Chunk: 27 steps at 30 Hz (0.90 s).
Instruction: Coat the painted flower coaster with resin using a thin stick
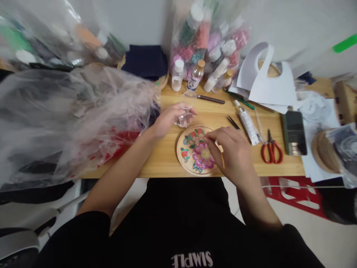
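My left hand [169, 119] is closed round a small clear plastic piece [184, 118], perhaps a little bag or cup, just above the table. Below it lies a round wooden disc [181, 160] decorated with a pink-purple flower [203, 155], small red flowers and blue-green leaves. Thumb and fingers pinched together, my right hand [231, 150] hovers over the disc's right side and hides part of it. What its fingertips hold is too small to make out. A thin yellow strip [222, 158] shows beside the right thumb.
Tweezers [233, 122], a glue tube [248, 124], red-handled scissors [271, 149] and a phone [295, 133] lie to the right. Small bottles [177, 76] and a dark-handled tool [211, 99] are behind. Plastic bags [83, 111] cover the left side. The table edge runs close to my body.
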Available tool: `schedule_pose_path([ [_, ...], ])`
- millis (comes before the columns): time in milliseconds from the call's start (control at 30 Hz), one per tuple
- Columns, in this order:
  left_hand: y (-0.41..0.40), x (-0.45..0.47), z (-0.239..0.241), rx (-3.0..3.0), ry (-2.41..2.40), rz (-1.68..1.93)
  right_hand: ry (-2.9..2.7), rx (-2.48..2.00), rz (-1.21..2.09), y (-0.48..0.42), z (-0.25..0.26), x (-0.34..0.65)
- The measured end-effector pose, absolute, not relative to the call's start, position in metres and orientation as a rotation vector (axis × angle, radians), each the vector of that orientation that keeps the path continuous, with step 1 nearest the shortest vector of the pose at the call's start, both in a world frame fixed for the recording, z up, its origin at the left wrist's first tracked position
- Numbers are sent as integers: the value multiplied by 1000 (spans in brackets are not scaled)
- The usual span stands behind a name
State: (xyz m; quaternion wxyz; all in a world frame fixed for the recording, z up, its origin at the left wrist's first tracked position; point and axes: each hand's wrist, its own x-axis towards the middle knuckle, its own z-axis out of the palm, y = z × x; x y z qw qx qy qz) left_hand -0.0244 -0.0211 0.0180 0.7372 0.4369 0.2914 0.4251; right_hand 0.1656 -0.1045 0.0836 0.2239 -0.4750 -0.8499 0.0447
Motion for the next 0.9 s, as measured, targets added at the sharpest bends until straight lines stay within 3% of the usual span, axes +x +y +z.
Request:
schedule_pose_path([
  [300, -21, -20, 19, 996, 720, 1019, -2395, -1245, 179, -150, 56, 181],
  [900, -19, -22, 22, 1021, 699, 1042, -2469, -1227, 141, -150, 48, 175],
])
